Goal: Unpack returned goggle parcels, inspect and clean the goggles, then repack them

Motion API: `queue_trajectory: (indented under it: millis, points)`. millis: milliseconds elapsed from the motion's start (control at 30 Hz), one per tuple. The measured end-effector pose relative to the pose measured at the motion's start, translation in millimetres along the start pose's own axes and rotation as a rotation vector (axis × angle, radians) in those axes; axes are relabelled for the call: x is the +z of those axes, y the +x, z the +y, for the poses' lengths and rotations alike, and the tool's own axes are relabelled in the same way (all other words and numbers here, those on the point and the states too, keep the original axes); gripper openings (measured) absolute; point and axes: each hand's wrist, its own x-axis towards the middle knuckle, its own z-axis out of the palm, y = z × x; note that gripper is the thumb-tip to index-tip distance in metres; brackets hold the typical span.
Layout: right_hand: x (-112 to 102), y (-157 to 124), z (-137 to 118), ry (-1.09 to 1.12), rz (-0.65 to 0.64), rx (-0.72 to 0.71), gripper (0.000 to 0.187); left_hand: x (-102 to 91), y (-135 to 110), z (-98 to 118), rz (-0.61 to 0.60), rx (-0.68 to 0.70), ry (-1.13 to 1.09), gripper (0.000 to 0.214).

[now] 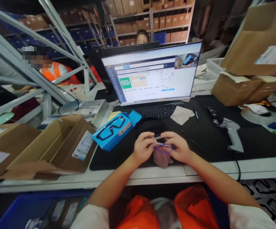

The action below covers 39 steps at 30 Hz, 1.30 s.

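Note:
My left hand (143, 148) and my right hand (179, 149) face each other just above the black desk mat. Both have their fingers closed on the gathered top edge of a small greyish-pink drawstring pouch (162, 159), which hangs below them. A purple cord (163, 148) loops across the front of the pouch between my hands. Whether anything lies inside the pouch is hidden. To the left of my left hand rests a blue box (114, 130) with a glasses outline printed on it; its end flap stands open.
Ahead stand a monitor (152, 78) and a black keyboard (162, 110). A cloth (182, 115), a pen (196, 115), a mouse (211, 112) and a barcode scanner (233, 133) lie rightward. An open carton (54, 146) is at left; more cartons (235, 86) are at right. Two people sit beyond.

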Motion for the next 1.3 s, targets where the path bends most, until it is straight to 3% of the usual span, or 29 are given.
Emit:
queue_trajectory:
  millis: [200, 367, 467, 567, 700, 867, 967, 1133, 1233, 1300]
  points:
    - [1, -5, 21, 0.23, 0.138, 0.404, 0.015, 4.3, 4, -29, -0.026, -0.678, -0.508, 0.051]
    - [2, -5, 37, 0.416, 0.298, 0.593, 0.028, 5.1, 4, -41, -0.178, -0.865, -0.55, 0.062]
    - [2, -5, 41, 0.442, 0.345, 0.617, 0.03, 7.9, -1, -38, -0.327, -0.813, -0.494, 0.058]
    - [4, -7, 40, 0.375, 0.324, 0.57, 0.025, 11.1, -5, -29, -0.3, -0.568, -0.288, 0.056]
    - [6, -9, 26, 0.087, 0.146, 0.357, 0.015, 12.2, -5, -14, -0.21, -0.166, -0.044, 0.049]
    - [-2, -6, 10, 0.05, -0.079, 0.149, 0.006, 9.5, -3, -3, -0.17, -0.069, 0.005, 0.01]
    - [-8, -4, 11, 0.089, -0.089, 0.197, 0.016, 7.4, -3, -3, -0.216, -0.065, 0.078, 0.016]
    - [-8, -4, 13, 0.254, -0.073, 0.334, 0.042, 4.3, 1, -2, -0.432, -0.038, 0.153, 0.031]
    - [-7, -4, 19, 0.443, 0.079, 0.531, 0.047, 2.1, 4, -1, -0.466, -0.046, 0.164, 0.027]
    - [-11, -4, 31, 0.583, 0.225, 0.668, 0.037, 0.7, 5, -1, -0.453, -0.083, 0.12, 0.024]
